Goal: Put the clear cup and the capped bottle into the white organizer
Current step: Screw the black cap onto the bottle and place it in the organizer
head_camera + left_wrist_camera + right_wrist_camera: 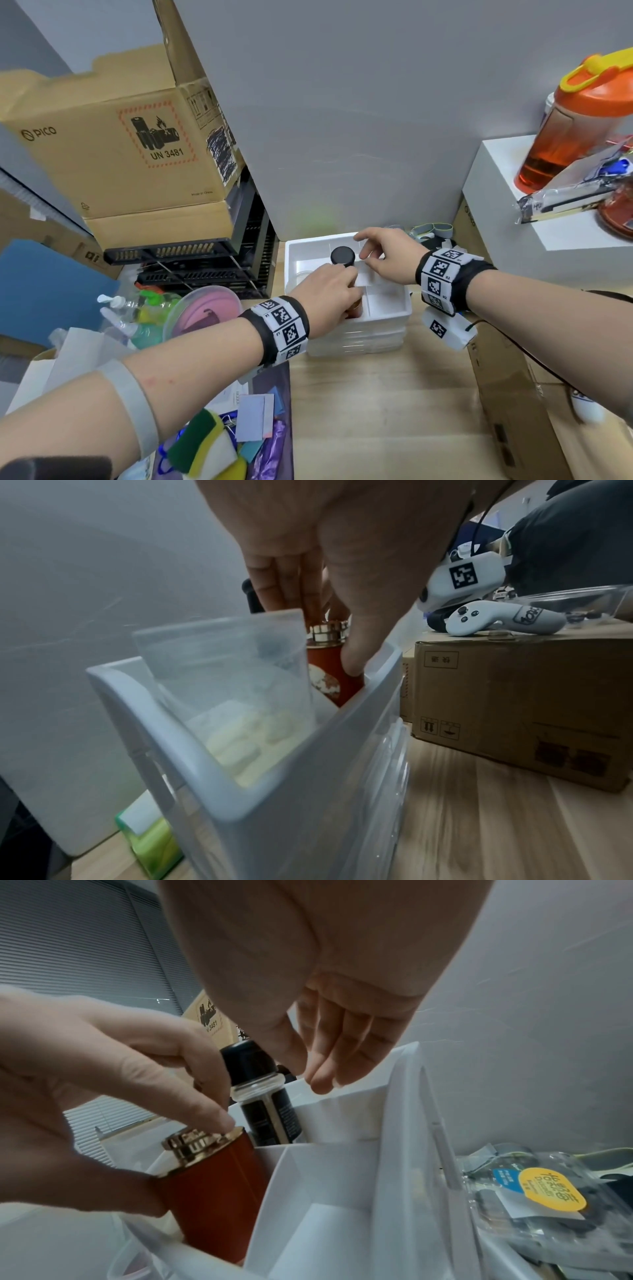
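Lowering a red bottle [219, 1199] with a gold cap into a front compartment of the white organizer [404, 308], the left hand [329, 301] is curling its fingers [205, 1110] and thumb around the cap and shoulder. The bottle's long axis is standing nearly upright, tilting slightly, with its base already below the rim, beside a white divider [284, 1191]. Judging from this, the bottle is the capped one of the task, and the hand needs only to let go and lift away.

The right hand [387, 257] is hovering over the rear compartments, fingers relaxed and apart, holding nothing, just beside a black-capped bottle [342, 256] standing upright behind the red one.

The clear cup cannot be identified with certainty; a clear-walled container [232, 674] is sitting in the organizer's left compartment, close to the left hand, and may be the cup.

A cardboard box [520, 710] is lying to the right of the organizer.
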`<state>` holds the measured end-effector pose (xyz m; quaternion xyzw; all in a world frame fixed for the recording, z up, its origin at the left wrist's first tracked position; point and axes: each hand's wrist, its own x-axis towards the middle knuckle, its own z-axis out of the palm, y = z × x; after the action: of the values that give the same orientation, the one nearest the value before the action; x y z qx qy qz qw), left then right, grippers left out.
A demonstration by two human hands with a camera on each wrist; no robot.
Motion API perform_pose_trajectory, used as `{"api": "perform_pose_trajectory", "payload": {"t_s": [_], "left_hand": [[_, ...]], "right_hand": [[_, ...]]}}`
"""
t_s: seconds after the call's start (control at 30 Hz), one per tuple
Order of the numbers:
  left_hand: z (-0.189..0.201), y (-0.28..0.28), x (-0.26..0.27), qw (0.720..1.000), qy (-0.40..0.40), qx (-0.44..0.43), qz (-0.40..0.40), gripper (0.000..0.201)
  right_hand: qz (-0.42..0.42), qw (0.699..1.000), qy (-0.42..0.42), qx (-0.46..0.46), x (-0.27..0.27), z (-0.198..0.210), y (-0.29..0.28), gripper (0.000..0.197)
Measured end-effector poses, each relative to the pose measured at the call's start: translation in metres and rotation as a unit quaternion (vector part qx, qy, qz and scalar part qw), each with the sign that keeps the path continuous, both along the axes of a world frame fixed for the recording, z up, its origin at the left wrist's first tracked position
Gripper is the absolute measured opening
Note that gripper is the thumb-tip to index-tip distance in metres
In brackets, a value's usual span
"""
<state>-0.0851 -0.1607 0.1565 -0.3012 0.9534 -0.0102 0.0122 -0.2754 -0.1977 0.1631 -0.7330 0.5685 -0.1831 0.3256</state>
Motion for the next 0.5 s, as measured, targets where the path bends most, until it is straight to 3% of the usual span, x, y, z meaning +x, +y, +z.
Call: {"api": "perform_pose_trajectory", "payload": {"t_s": [0.23,0.5], "left_hand": [[0.013,0.002,0.008,1.000,-0.003,-0.015,-0.013,0.005],[0.019,0.002,0.010,0.999,-0.035,-0.012,-0.032,0.013]], "right_hand": [[0.011,0.999,0.011,0.042,0.001,-0.005,0.002,0.042],[0.007,0.996,0.046,0.073,0.013,-0.014,0.005,0.044]]}}
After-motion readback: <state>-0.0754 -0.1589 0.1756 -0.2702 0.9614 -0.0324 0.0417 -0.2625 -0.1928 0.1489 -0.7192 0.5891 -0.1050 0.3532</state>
